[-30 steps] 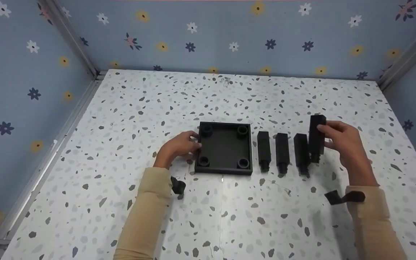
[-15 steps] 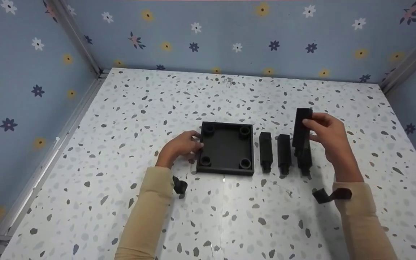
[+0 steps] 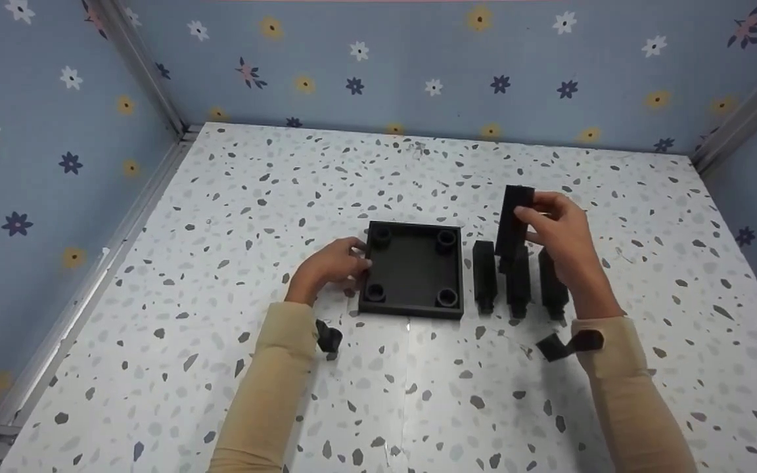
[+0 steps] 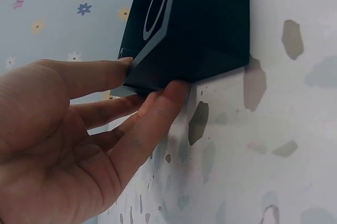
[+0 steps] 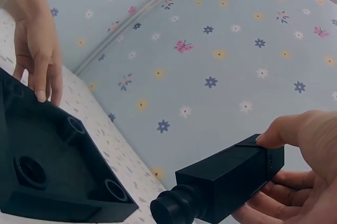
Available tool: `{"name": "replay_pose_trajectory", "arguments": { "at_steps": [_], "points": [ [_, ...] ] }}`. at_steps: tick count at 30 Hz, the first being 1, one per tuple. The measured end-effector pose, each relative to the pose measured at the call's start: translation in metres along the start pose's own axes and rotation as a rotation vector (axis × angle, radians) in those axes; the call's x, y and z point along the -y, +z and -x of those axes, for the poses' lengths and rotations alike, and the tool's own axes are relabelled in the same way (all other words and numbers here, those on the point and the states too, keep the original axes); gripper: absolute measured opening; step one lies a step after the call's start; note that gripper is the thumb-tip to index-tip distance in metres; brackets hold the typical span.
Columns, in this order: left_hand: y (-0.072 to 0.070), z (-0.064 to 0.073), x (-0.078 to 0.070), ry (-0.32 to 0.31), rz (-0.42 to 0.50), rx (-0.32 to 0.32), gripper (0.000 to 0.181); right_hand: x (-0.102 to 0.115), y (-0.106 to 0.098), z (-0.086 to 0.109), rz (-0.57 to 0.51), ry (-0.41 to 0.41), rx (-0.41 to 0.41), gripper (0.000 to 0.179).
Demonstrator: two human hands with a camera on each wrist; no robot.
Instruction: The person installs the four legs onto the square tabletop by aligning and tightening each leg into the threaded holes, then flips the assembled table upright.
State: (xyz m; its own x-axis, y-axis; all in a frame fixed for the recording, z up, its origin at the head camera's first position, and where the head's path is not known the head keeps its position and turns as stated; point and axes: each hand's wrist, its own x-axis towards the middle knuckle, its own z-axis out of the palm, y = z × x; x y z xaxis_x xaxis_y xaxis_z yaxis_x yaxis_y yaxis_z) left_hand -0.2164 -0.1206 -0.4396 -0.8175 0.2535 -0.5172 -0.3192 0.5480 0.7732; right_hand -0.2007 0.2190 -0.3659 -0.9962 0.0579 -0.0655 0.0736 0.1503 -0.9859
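While black tray [image 3: 411,266] is gripped at its nine o'clock by fingers of left hand [image 3: 331,263] | raised post [image 3: 510,226] is pinched at tray's two o'clock by fingers of right hand [image 3: 564,233] | three other posts [image 3: 484,276] are laid at three o'clock

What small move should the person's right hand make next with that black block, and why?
I'd guess the right hand should carry the held block left, over the far right ring of the tray. The block's narrower, round end looks suited to a ring, no block stands in any of the tray's corner rings, and the left hand touches the tray's edge, perhaps steadying it.
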Motion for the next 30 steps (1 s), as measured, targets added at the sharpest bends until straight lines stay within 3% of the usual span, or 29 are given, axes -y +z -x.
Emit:
{"name": "replay_pose_trajectory", "arguments": {
  "at_steps": [7,23,30],
  "points": [
    [-0.001,0.000,0.000,-0.019,0.011,-0.006,0.044,-0.001,0.023,-0.004,-0.058,-0.086,0.014,0.039],
    [0.000,0.001,-0.001,0.027,0.014,0.009,0.042,-0.010,0.065,-0.011,-0.119,-0.204,0.059,0.039],
    [0.000,0.001,-0.001,0.015,0.015,0.008,0.043,-0.018,0.083,-0.015,-0.066,-0.272,0.061,0.039]
  ]
}}
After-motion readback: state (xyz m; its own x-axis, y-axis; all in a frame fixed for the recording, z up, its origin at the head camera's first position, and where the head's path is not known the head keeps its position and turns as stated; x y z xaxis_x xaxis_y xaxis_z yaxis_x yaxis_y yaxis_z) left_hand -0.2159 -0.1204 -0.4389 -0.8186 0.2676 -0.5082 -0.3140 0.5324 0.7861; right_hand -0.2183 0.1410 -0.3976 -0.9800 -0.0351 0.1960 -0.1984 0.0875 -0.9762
